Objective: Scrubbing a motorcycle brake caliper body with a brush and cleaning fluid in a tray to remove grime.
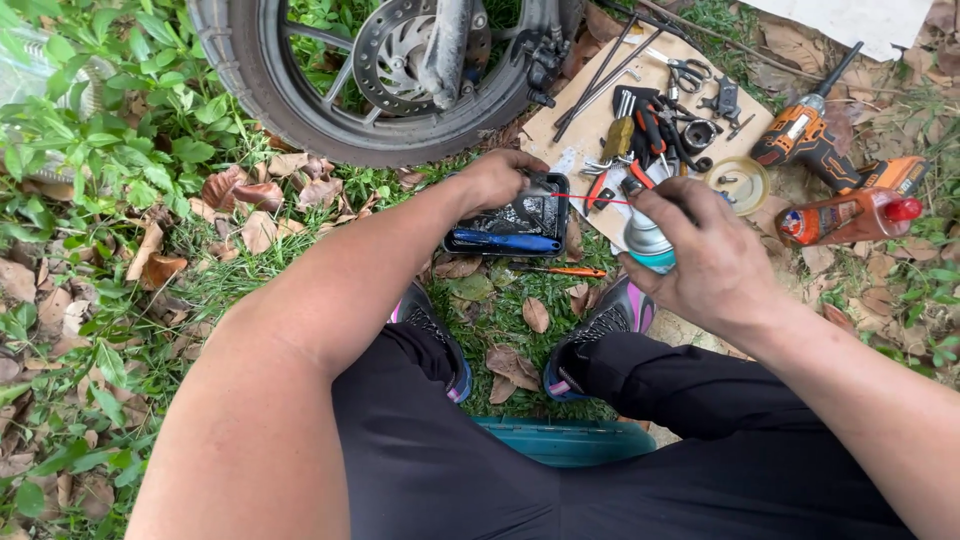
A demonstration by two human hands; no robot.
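The person sits low on the grass, feet planted either side of a small black tray (462, 243) that lies just in front of the motorcycle wheel (300, 110). The right hand (712, 262) is wrapped around a spray can (648, 243), its fingers (668, 200) closed on the body and one up near the nozzle; a thin red straw (590, 199) runs from the can toward the tray. The left hand (497, 178) is curled over the tray's far edge, fingers closed around some small dark part held above it; what the part is I cannot tell, since the hand covers most of it.

To my eye, the spraying goes best if the straw tip stays close to the part and aimed down into the tray, so runoff collects there and not on the grass. Short bursts, with the left hand turning the part, would reach all sides.

A blue-handled tool (505, 241) lies in the tray, and an orange-handled screwdriver (560, 270) rests on the leaves just beside it. Further right, a sheet of cardboard (560, 130) carries pliers, rods and small fittings, with a cordless drill (805, 135) and an orange bottle (845, 217) beside it.
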